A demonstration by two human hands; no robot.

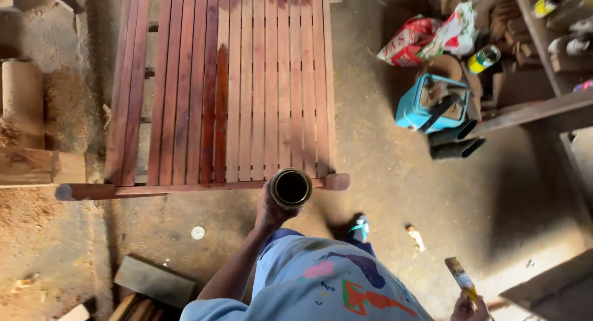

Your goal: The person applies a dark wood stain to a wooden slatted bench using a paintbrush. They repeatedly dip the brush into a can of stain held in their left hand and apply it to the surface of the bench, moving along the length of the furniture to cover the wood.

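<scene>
The left hand (270, 215) grips an open can (290, 187) over the bench's (235, 86) near edge, and the right hand (467, 308) grips a brush (461, 276).

I see 1 round open can (290, 187) held upright in my left hand (270, 213), its metal rim bright and its inside dark with liquid, poised over the near end rail of the slatted frame. My right hand (469, 307) grips 1 flat paintbrush (461, 278), yellow-handled, bristles stained and pointing up-left above the floor.
</scene>
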